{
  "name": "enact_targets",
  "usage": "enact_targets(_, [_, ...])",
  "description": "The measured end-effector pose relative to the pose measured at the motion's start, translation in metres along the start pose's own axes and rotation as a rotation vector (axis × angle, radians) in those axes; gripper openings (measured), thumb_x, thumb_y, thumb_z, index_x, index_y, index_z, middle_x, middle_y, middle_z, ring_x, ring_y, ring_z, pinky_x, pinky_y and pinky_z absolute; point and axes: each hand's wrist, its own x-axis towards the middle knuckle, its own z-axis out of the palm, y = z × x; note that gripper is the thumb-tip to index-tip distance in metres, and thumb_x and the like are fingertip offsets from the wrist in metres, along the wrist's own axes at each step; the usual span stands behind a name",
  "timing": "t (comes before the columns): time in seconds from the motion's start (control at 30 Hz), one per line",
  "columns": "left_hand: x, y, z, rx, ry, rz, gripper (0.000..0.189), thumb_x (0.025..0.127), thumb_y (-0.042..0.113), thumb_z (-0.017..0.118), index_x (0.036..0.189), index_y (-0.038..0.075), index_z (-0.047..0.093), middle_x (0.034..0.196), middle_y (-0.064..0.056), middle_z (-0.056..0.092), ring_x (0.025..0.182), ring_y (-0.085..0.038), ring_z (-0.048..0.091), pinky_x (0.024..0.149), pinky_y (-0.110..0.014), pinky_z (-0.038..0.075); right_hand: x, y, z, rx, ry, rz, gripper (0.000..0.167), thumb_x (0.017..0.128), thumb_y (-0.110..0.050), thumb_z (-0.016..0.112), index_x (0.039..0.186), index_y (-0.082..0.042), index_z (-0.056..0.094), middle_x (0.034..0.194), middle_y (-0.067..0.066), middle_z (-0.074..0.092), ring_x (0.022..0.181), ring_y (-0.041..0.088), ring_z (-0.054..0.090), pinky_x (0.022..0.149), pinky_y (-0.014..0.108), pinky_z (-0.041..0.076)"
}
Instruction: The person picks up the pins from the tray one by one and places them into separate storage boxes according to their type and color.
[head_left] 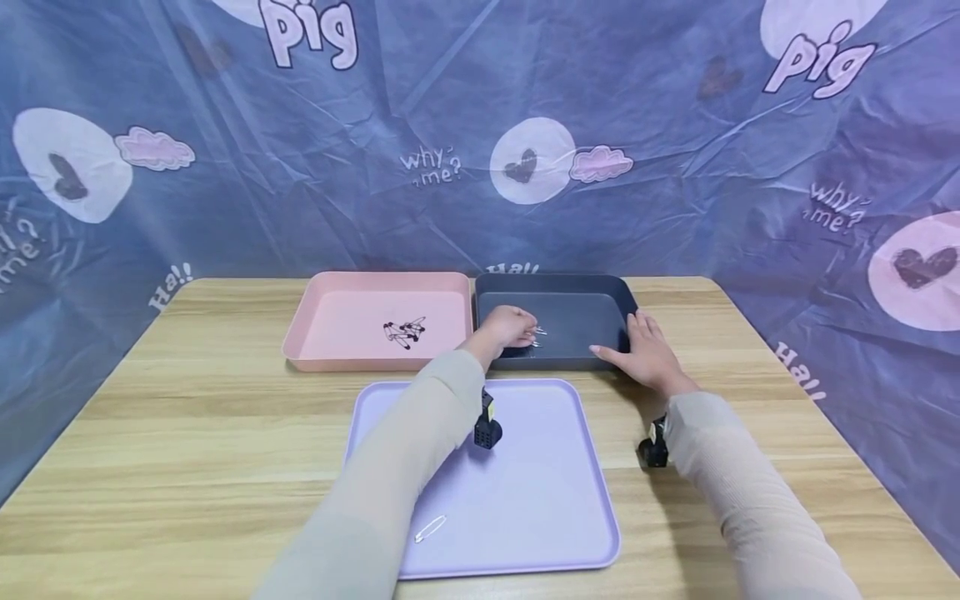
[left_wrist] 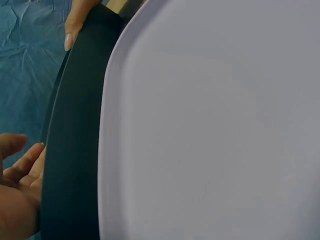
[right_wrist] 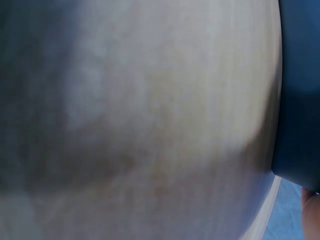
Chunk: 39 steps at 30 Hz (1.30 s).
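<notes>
My left hand hangs over the left part of a dark grey tray, with silver safety pins beside its fingertips. In the left wrist view, the thumb and fingers of that hand stand apart, partly hidden by the tray's wall. My right hand rests on the front right corner of the dark tray, fingers along the right side and thumb at the front rim. One silver safety pin lies on a lilac tray near its front left. Several black safety pins lie in a pink tray.
The pink and dark trays stand side by side at the back of the wooden table, with the lilac tray in front of them. Behind the table hangs a blue printed cloth. My left forearm crosses over the lilac tray.
</notes>
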Motion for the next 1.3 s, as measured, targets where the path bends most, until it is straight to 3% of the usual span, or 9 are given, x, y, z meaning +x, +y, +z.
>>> enact_targets(0.07, [-0.031, 0.022, -0.004, -0.007, -0.021, -0.024, 0.015, 0.083, 0.011, 0.055, 0.091, 0.001, 0.061, 0.084, -0.01, 0.062, 0.071, -0.02, 0.061, 0.061, -0.026, 0.051, 0.0, 0.0, 0.0, 0.0, -0.002, 0.002, 0.103, 0.076, -0.065, 0.041, 0.132, 0.012, 0.002, 0.137, 0.03, -0.006, 0.125, 0.042, -0.005, 0.1, 0.05, 0.003])
enact_targets(0.2, [-0.11, 0.077, -0.01, -0.042, -0.076, -0.068, 0.025, 0.086, 0.008, 0.05, 0.105, -0.006, 0.055, 0.1, -0.017, 0.059, 0.086, -0.025, 0.059, 0.073, -0.027, 0.048, 0.0, 0.0, 0.0, -0.002, -0.002, 0.007, 0.104, 0.076, -0.065, 0.041, 0.132, 0.012, 0.002, 0.137, 0.03, -0.006, 0.125, 0.042, -0.005, 0.1, 0.05, 0.003])
enact_targets(0.27, [-0.133, 0.092, -0.013, -0.048, -0.095, -0.094, 0.03, 0.087, 0.006, 0.046, 0.113, -0.009, 0.049, 0.109, -0.021, 0.055, 0.095, -0.029, 0.056, 0.077, -0.027, 0.047, 0.0, 0.0, 0.0, -0.004, -0.003, 0.004, 0.104, 0.076, -0.065, 0.041, 0.132, 0.012, 0.002, 0.137, 0.03, -0.006, 0.124, 0.042, -0.005, 0.1, 0.051, 0.003])
enact_targets(0.4, [-0.141, 0.095, -0.02, -0.065, -0.154, -0.096, 0.032, 0.086, 0.007, 0.047, 0.113, -0.01, 0.048, 0.114, -0.024, 0.05, 0.102, -0.032, 0.051, 0.075, -0.025, 0.047, 0.001, 0.001, 0.001, -0.007, 0.0, -0.003, 0.104, 0.076, -0.065, 0.041, 0.132, 0.013, 0.002, 0.137, 0.03, -0.005, 0.124, 0.042, -0.005, 0.1, 0.051, 0.003])
enact_targets(0.7, [-0.168, 0.105, -0.029, -0.016, -0.228, -0.094, 0.03, 0.087, 0.007, 0.047, 0.112, -0.009, 0.049, 0.114, -0.025, 0.049, 0.1, -0.032, 0.052, 0.081, -0.03, 0.045, 0.001, 0.003, 0.002, -0.011, 0.011, -0.013, 0.103, 0.076, -0.065, 0.041, 0.132, 0.013, 0.003, 0.137, 0.031, -0.004, 0.125, 0.042, -0.005, 0.1, 0.049, 0.003])
enact_targets(0.9, [-0.187, 0.106, -0.035, 0.024, -0.308, -0.069, 0.03, 0.088, 0.008, 0.045, 0.113, -0.009, 0.047, 0.112, -0.025, 0.05, 0.102, -0.035, 0.05, 0.081, -0.031, 0.045, 0.002, 0.003, 0.002, -0.006, 0.015, -0.012, 0.103, 0.076, -0.065, 0.041, 0.133, 0.012, 0.002, 0.137, 0.03, -0.005, 0.125, 0.041, -0.005, 0.1, 0.049, 0.003])
enact_targets(1.03, [-0.198, 0.105, -0.039, 0.002, -0.351, -0.077, 0.031, 0.088, 0.007, 0.043, 0.114, -0.011, 0.045, 0.11, -0.024, 0.051, 0.102, -0.037, 0.049, 0.084, -0.034, 0.043, 0.002, 0.002, 0.002, -0.001, 0.013, -0.014, 0.104, 0.076, -0.065, 0.041, 0.132, 0.012, 0.002, 0.137, 0.03, -0.005, 0.125, 0.042, -0.005, 0.1, 0.05, 0.003])
enact_targets(1.3, [-0.219, 0.1, -0.048, 0.057, -0.398, -0.033, 0.027, 0.088, 0.007, 0.044, 0.108, -0.011, 0.048, 0.104, -0.024, 0.054, 0.095, -0.032, 0.054, 0.08, -0.03, 0.046, 0.001, 0.003, 0.003, -0.003, 0.005, -0.004, 0.104, 0.075, -0.066, 0.041, 0.132, 0.012, 0.002, 0.137, 0.03, -0.006, 0.124, 0.042, -0.005, 0.1, 0.051, 0.003])
